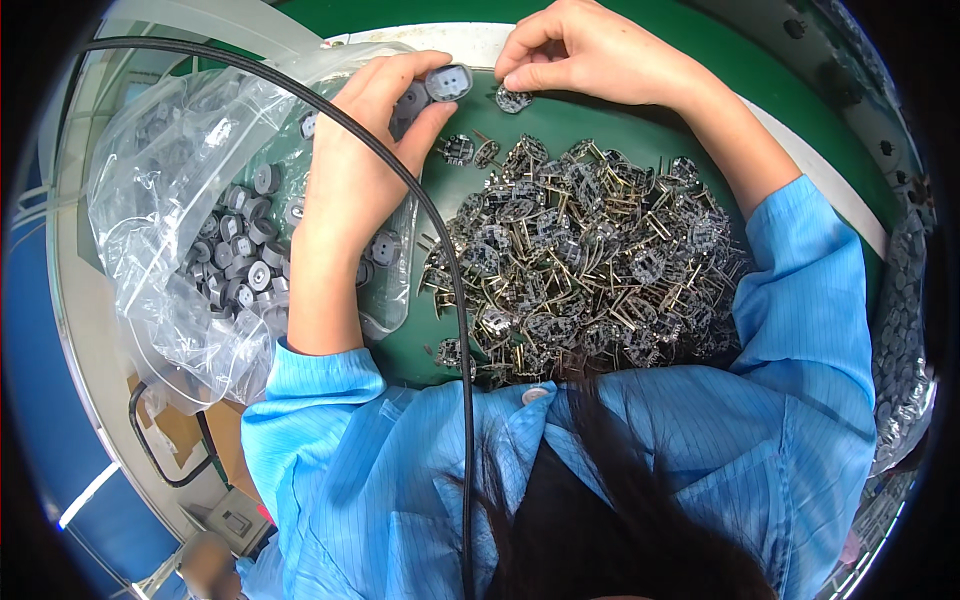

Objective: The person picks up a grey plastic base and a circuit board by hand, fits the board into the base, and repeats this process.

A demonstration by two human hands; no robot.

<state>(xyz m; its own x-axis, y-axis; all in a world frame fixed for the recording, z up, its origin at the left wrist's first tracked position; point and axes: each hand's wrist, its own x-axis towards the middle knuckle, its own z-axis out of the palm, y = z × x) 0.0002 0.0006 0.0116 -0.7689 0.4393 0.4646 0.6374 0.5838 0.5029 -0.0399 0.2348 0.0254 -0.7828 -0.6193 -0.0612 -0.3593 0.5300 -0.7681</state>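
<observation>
Between the thumb and fingers of my left hand [362, 150] is a grey round plastic housing [448, 83], its light inner face with small slots showing. A second grey housing [411, 100] sits deeper in the same grip, partly hidden by the fingers. My right hand [600, 55] pinches a small round circuit board [513, 99] by its upper edge, just right of the housing and apart from it. Below both hands spreads a large heap of similar round circuit boards [590, 250] with long metal pins. A few loose boards [457, 150] lie near the heap's upper left.
A clear plastic bag [150, 220] with many grey housings [240, 245] lies open at the left. A black cable [455, 260] arches across the view over my left forearm. The green mat [400, 365] has a pale curved edge at the far side. Bagged parts [905, 340] stand far right.
</observation>
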